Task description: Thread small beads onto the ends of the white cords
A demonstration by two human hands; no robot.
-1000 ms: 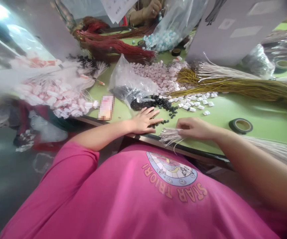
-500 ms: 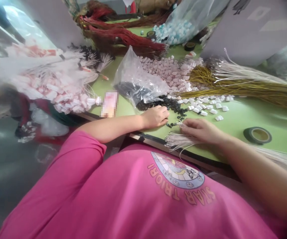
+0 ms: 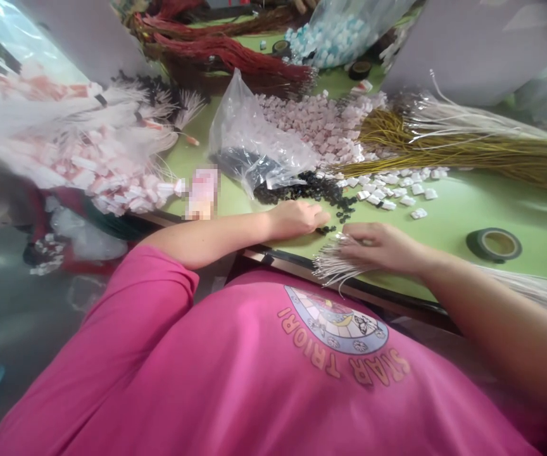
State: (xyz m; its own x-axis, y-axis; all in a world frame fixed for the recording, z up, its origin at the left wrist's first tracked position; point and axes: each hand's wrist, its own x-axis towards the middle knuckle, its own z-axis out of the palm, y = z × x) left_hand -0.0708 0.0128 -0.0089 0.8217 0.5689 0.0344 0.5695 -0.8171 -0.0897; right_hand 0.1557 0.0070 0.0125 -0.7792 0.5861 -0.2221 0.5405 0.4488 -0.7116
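My left hand rests on the table at the near edge of a pile of small black plastic pieces. Its fingers are curled and pressed together, with the index finger pointing right; whatever lies between the fingertips is too small to make out. Closed around a bundle of thin white wires, my right hand sits just to the right. The bare wire ends fan out leftward over the table's front edge. A few loose black pieces lie between the two hands.
A clear plastic bag stands behind the black pile. White connector housings spread behind, beside yellow wires. A roll of black tape lies right. Bundled white wires with housings heap at left, near a partly blurred pink slip.
My left hand's fingers have stretched a little to the right among the black pieces. My right hand keeps its hold on the white wires. The view has tilted slightly.
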